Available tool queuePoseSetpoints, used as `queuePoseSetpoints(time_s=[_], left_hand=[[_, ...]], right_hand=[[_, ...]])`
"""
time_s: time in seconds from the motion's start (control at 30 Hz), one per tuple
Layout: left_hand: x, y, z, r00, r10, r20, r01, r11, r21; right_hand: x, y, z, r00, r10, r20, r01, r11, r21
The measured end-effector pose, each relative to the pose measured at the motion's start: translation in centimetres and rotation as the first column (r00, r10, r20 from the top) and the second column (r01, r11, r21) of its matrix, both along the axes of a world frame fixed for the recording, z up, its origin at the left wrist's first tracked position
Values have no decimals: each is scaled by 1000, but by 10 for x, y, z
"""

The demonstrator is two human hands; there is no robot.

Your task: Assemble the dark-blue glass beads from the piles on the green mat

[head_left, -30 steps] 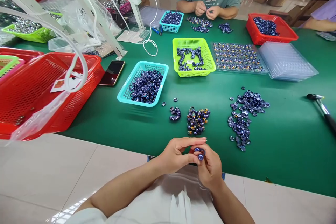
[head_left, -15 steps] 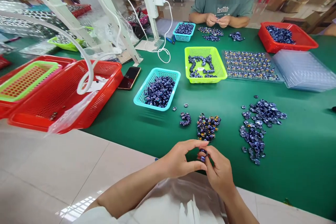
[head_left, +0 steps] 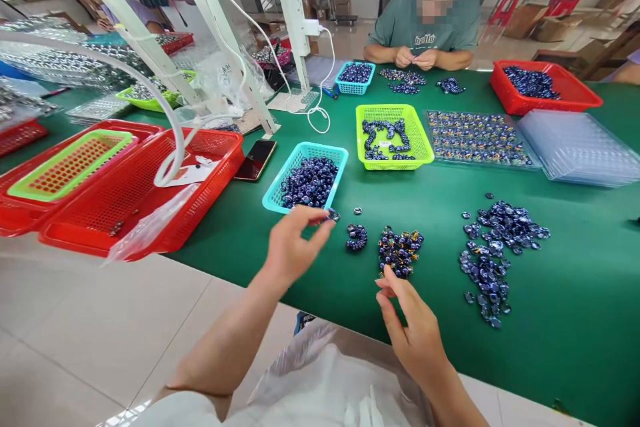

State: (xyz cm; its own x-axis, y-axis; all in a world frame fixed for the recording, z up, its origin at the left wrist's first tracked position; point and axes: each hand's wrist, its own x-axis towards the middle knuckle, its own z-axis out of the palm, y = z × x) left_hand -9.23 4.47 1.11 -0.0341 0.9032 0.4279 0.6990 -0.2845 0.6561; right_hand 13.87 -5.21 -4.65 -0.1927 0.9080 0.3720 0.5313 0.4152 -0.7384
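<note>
My left hand (head_left: 295, 243) is raised by the near edge of the turquoise basket (head_left: 270, 200), which holds a heap of dark blue rings (head_left: 311, 181). Its thumb and forefinger close on a small dark blue piece (head_left: 330, 213), seemingly a ring, mostly hidden by the fingertips. My right hand (head_left: 413, 323) is at the near side of a pile of blue rings with orange glints (head_left: 400, 250); its fingers are apart, and nothing shows in them. A curved row of dark blue rings (head_left: 357, 238) lies between the hands. Two small loose pieces lie beyond it.
Flat blue shiny pieces (head_left: 500, 233) lie scattered at right. Beyond are a lime basket (head_left: 425, 153), a filled clear tray (head_left: 480, 137), stacked clear trays (head_left: 580, 147) and a red bin (head_left: 575, 97). Red baskets (head_left: 195, 220) and a phone (head_left: 256, 160) stand left. A co-worker (head_left: 425, 33) sits opposite.
My hands have parted. The left moved up and left to the turquoise basket; the right stays near the pile and no longer shows the blue ring it held. The view tilted up slightly.
</note>
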Motion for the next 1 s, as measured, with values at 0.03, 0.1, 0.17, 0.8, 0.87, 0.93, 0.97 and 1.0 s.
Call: queuePoseSetpoints(time_s=[0.03, 0.1, 0.17, 0.8, 0.87, 0.93, 0.97, 1.0], left_hand=[[-10, 16, 6, 994, 104, -32, -104, 995, 2], [-26, 49, 15, 971, 218, -100, -221, 975, -30], [-37, 75, 20, 971, 173, -167, -193, 974, -115], [-47, 121, 15, 812, -122, -571, -227, 835, -501], [-49, 132, 15, 801, -121, -586, -212, 858, -467], [-51, 143, 16, 794, -125, -594, -193, 876, -442], [-51, 149, 17, 793, -132, -595, -183, 880, -438], [-51, 154, 18, 792, -140, -594, -173, 882, -439]], right_hand=[[1, 0, 0, 1000, 4, -5, -4, 1000, -2], [3, -1, 0, 1000, 17, -13, -17, 1000, -3], [5, -3, 0, 1000, 16, -12, -16, 1000, -5], [24, -8, -8, 998, -32, -54, 31, 999, -12], [24, -10, -8, 997, -31, -73, 29, 999, -26], [25, -11, -8, 996, -35, -87, 32, 999, -34], [25, -11, -8, 995, -38, -92, 35, 999, -37], [25, -12, -7, 994, -43, -97, 39, 999, -38]])
